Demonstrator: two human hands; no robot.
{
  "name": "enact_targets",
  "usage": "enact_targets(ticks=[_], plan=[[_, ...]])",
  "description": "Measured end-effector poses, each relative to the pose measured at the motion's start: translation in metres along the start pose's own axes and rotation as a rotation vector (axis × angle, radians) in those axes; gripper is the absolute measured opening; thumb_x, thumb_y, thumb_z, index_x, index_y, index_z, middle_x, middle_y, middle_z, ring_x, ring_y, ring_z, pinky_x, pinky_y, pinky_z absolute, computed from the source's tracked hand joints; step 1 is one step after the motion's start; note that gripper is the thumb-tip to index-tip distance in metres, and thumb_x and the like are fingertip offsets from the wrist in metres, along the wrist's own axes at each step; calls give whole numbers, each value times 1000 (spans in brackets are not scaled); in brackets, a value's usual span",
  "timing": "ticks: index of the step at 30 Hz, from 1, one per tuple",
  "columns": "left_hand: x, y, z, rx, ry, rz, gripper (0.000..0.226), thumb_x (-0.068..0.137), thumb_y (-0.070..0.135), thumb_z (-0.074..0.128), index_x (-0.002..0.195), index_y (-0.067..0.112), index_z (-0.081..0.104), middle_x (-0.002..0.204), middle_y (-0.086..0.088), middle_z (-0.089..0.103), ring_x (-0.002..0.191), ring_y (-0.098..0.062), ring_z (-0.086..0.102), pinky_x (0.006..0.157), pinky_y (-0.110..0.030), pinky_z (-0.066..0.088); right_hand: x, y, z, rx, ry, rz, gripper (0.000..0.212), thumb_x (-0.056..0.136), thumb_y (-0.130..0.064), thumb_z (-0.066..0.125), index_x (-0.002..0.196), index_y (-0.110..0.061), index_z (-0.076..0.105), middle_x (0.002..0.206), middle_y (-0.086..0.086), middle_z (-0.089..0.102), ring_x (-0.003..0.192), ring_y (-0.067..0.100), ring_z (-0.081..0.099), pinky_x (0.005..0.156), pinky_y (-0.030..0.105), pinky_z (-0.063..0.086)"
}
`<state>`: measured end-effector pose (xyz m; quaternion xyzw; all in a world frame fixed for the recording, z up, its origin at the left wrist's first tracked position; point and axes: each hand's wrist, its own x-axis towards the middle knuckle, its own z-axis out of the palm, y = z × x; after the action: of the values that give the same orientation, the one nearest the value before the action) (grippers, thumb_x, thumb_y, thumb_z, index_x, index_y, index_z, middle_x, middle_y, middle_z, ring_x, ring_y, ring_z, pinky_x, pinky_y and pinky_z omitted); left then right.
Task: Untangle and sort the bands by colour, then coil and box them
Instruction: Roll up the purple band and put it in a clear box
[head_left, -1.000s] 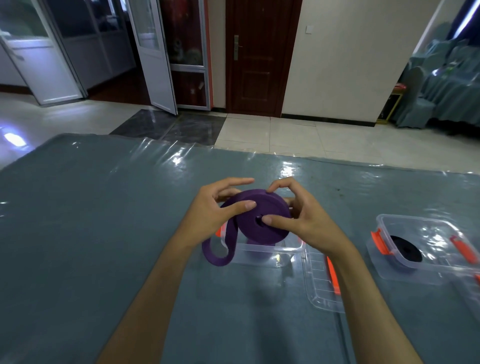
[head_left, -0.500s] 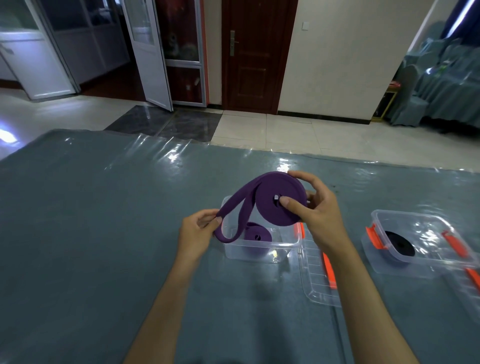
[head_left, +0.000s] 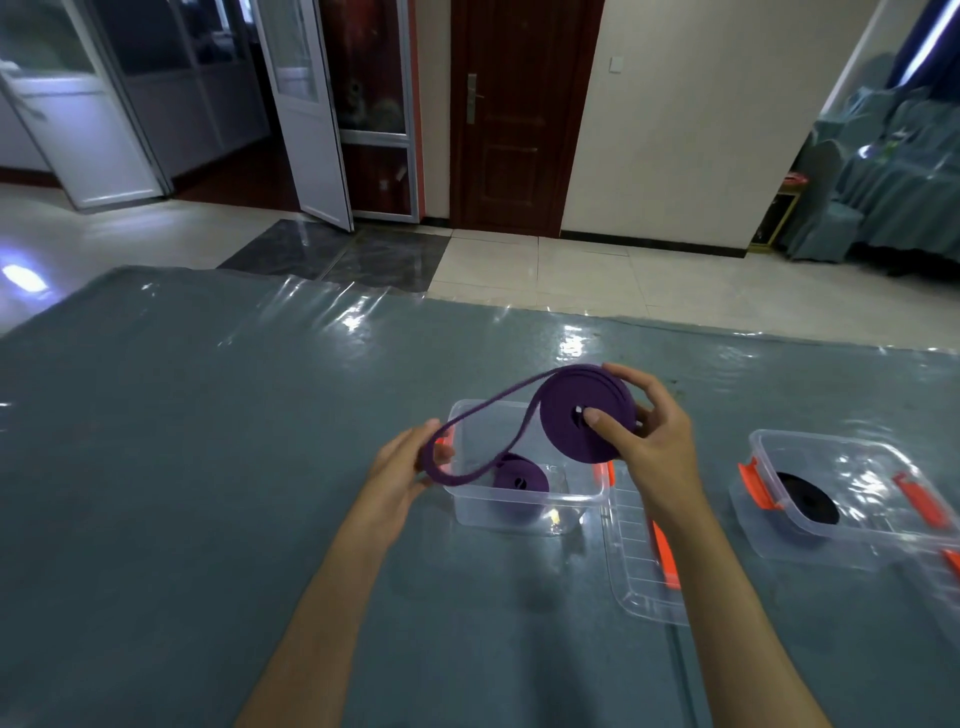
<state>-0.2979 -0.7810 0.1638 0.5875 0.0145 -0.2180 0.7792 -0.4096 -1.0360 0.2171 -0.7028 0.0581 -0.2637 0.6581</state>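
Note:
My right hand (head_left: 641, 436) grips a partly coiled purple band (head_left: 566, 421), thumb pressed near the coil's centre, above a clear plastic box (head_left: 467, 415). The band's loose loop runs left to my left hand (head_left: 402, 467), which pinches its free end beside the box's left rim. Inside that box lies a second, smaller purple coil (head_left: 519, 480). A second clear box (head_left: 831, 462) with orange clips at the right holds a black coiled band (head_left: 808, 499).
A clear lid (head_left: 639, 566) with an orange clip lies flat between the two boxes, under my right forearm. The table (head_left: 182, 467) is covered in grey-blue cloth under clear plastic film. Beyond its far edge is tiled floor, with doors behind.
My left hand slid off the coil and out to the left, drawing the loose loop longer. The right hand lifted the coil slightly and kept its grip.

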Motion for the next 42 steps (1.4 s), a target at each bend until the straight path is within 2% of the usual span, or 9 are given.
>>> enact_targets(ticks=[5, 8, 10, 13, 16, 23, 31, 36, 42], plan=[[0, 26, 20, 440, -1, 365, 46, 97, 40, 73, 141, 37, 60, 148, 14, 58, 139, -2, 51, 114, -26, 40, 1, -13, 0, -75, -137, -47, 51, 87, -14, 85, 131, -34, 66, 117, 1, 78, 103, 23, 77, 79, 31, 64], [-3, 53, 44, 534, -281, 560, 55, 92, 53, 73, 144, 46, 55, 151, 24, 53, 144, 5, 44, 120, -25, 32, 1, -20, 1, -121, -245, -44, 49, 88, -17, 84, 130, -36, 66, 115, 3, 78, 101, 26, 78, 80, 35, 66], [-3, 65, 59, 612, -438, 598, 52, 92, 42, 79, 141, 40, 61, 145, 19, 61, 139, 1, 53, 117, -26, 38, 1, -25, 2, -142, -298, -48, 48, 89, -18, 84, 130, -35, 66, 114, 2, 79, 100, 25, 78, 80, 35, 65], [2, 72, 69, 539, -558, 558, 37, 87, 15, 86, 121, 26, 77, 119, 4, 78, 114, -14, 73, 99, -28, 57, 1, -31, -1, -154, -346, -51, 47, 89, -20, 83, 132, -33, 66, 116, 1, 78, 103, 25, 77, 80, 34, 65], [1, 73, 68, 464, -523, 572, 34, 79, 11, 92, 106, 28, 81, 106, 0, 81, 102, -17, 77, 89, -27, 61, 0, -33, -3, -124, -358, -36, 51, 88, -25, 84, 135, -34, 66, 115, 3, 79, 103, 26, 77, 82, 37, 65], [-7, 62, 53, 250, -543, 501, 42, 80, 7, 89, 116, 25, 81, 118, -9, 79, 112, -25, 75, 95, -30, 60, -1, -28, 4, -2, -359, 12, 65, 87, -34, 86, 146, -35, 59, 118, 8, 79, 107, 28, 77, 85, 36, 64], [-6, 69, 36, 236, -408, 523, 42, 67, 35, 99, 104, 30, 80, 107, -6, 81, 102, -22, 78, 87, -24, 60, 4, -25, 11, 78, -521, 127, 59, 102, -35, 70, 155, -38, 47, 137, 9, 70, 123, 31, 69, 92, 44, 63], [-5, 65, 42, 170, -350, 513, 31, 68, 33, 98, 93, 28, 81, 104, -7, 81, 96, -22, 79, 82, -24, 62, 6, -29, 12, 48, -508, 96, 59, 98, -27, 74, 152, -36, 52, 135, 5, 71, 122, 28, 70, 87, 35, 63], [-8, 58, 36, 143, -464, 400, 35, 86, 15, 87, 120, 21, 79, 117, -9, 79, 111, -24, 76, 92, -26, 60, 3, -22, 10, 82, -373, 59, 62, 93, -32, 81, 149, -33, 55, 129, 11, 74, 115, 34, 73, 85, 47, 65]])
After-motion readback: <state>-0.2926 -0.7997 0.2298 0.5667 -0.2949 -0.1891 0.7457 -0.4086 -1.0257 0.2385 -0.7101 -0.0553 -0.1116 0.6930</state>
